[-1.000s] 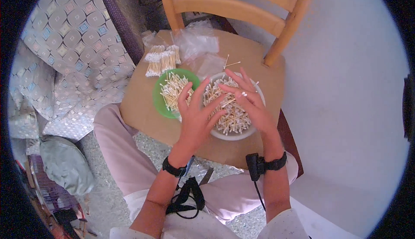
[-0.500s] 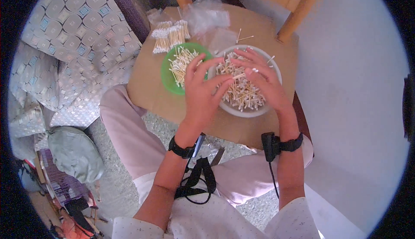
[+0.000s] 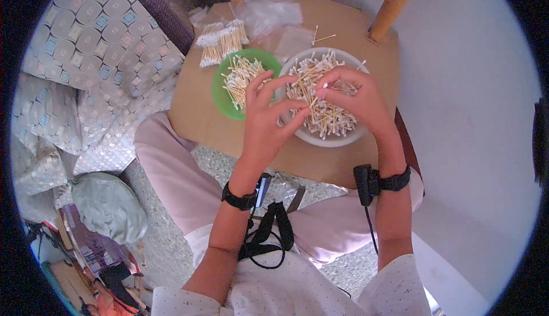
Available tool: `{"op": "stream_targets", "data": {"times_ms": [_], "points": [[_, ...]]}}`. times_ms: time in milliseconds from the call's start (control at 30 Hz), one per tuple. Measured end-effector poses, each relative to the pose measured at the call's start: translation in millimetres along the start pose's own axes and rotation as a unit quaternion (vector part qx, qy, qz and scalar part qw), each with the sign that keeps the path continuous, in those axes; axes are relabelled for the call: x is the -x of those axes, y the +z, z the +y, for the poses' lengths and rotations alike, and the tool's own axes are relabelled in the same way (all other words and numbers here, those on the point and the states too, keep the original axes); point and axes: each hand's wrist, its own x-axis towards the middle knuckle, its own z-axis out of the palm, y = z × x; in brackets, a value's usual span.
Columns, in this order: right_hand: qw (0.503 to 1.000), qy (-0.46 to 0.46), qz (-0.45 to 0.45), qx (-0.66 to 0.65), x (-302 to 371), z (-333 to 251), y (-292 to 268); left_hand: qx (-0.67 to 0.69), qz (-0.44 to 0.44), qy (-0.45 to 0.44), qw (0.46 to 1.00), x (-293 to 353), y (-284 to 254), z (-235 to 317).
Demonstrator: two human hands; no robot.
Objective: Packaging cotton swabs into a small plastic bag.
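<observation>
My left hand (image 3: 266,116) hovers between two bowls with thumb and forefinger pinched on a cotton swab (image 3: 314,102); its other fingers are raised and bent. My right hand (image 3: 360,96) is over the right bowl, its thumb and forefinger closed at a white swab tip (image 3: 325,86). Whether both hands grip the same swab I cannot tell. Loose cotton swabs fill the white bowl (image 3: 326,142) beneath my hands. To its left, a green bowl (image 3: 222,100) holds more swabs, partly covered by my left fingers.
Bundled cotton swabs (image 3: 223,42) lie behind the green bowl, beside clear plastic bags (image 3: 269,13). Two stray swabs (image 3: 324,38) rest on the cardboard-topped seat (image 3: 229,142). A wooden chair back (image 3: 394,10) rises at the far side. Patterned fabric (image 3: 108,36) stands at left.
My right hand's fingers have curled from a looser spread into a pinch at a swab tip. My left hand keeps its pinch. The whole view has shifted slightly.
</observation>
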Motion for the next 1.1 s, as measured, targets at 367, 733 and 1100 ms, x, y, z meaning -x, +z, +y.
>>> {"op": "stream_targets", "data": {"times_ms": [367,733,1100], "points": [[1.000,-0.006,-0.002,0.016,-4,-14,11,0.058,0.027,-0.021,0.998,-1,-9,-10],[0.983,-0.109,0.021,0.145,-1,-7,18,0.076,0.032,-0.028,0.996,0,-8,-6],[0.927,-0.197,0.001,0.320,5,-7,27,0.031,0.049,0.032,0.998,0,-2,0]]}}
